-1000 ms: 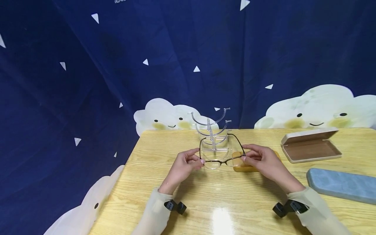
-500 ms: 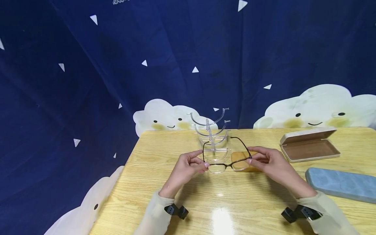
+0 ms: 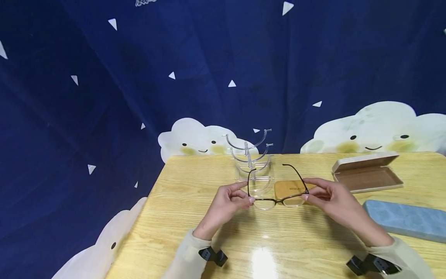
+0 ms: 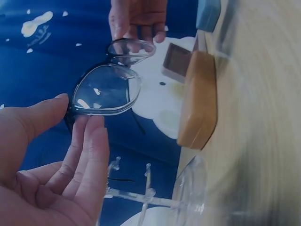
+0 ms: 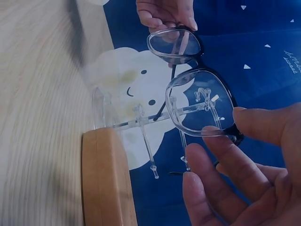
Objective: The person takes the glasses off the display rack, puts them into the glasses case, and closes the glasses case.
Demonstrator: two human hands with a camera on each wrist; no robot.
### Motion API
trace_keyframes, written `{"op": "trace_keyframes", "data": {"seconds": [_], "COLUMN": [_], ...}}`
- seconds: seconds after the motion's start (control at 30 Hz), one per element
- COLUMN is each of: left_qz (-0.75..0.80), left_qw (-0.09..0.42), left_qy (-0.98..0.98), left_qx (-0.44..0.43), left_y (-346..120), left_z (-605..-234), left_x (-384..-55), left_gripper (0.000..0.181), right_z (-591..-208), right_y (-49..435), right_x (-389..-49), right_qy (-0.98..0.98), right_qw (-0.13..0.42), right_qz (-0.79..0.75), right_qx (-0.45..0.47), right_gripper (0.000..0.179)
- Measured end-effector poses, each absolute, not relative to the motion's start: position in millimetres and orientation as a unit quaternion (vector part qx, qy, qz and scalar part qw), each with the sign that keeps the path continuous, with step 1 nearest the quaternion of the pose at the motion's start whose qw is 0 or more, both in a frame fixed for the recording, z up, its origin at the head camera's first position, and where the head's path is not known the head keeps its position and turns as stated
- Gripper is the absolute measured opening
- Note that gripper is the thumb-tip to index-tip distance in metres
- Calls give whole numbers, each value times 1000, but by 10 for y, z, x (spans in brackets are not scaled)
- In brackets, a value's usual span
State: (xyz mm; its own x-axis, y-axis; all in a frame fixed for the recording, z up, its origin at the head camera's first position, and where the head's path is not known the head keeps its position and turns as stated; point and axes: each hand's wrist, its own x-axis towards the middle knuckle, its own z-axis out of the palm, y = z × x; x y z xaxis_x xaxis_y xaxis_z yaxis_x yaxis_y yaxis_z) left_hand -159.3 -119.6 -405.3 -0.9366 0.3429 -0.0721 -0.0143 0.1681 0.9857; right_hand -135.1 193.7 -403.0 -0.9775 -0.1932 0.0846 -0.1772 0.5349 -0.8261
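Observation:
A pair of eyeglasses (image 3: 278, 201) with a black upper rim and clear lower rims is held above the table, temples unfolded and pointing away toward the back. My left hand (image 3: 228, 205) pinches the left end of the frame between thumb and fingers. At the opposite end, my right hand (image 3: 334, 199) pinches the hinge corner the same way. Just behind the glasses stands a clear tiered display stand (image 3: 250, 162) with curved arms. An orange-brown glasses case (image 3: 287, 188) lies closed on the table, partly hidden behind the right lens; both wrist views show its side.
To the right, a pale glasses case (image 3: 369, 178) with a brown lining stands with its lid raised. In front of it lies a closed blue glasses case (image 3: 407, 219). A dark blue curtain (image 3: 209, 58) with clouds hangs behind the wooden table (image 3: 195, 174).
Both hands have carried the glasses to the right and slightly nearer, away from the stand. More of the orange-brown case shows now. The stand and the cases have stayed put.

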Motion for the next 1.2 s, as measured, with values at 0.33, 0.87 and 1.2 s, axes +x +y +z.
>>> {"op": "trace_keyframes", "data": {"seconds": [0.33, 0.87, 1.2], "left_qz": [629, 622, 615], "left_qw": [113, 92, 96], "left_qy": [757, 761, 768], "left_qx": [136, 163, 148], "left_y": [-1043, -961, -881], "left_z": [-4076, -3908, -3847], "left_x": [-1612, -1733, -1828], "left_gripper": [60, 56, 46], "right_z": [-4031, -3911, -3834], "right_y": [2082, 2156, 2233], "right_x": [-1259, -1261, -1255], "right_qy": [894, 897, 895], "right_qw": [-56, -81, -88], "right_qz": [-432, -425, -431], "right_qx": [-104, -91, -75], "right_gripper": [55, 57, 57]}}
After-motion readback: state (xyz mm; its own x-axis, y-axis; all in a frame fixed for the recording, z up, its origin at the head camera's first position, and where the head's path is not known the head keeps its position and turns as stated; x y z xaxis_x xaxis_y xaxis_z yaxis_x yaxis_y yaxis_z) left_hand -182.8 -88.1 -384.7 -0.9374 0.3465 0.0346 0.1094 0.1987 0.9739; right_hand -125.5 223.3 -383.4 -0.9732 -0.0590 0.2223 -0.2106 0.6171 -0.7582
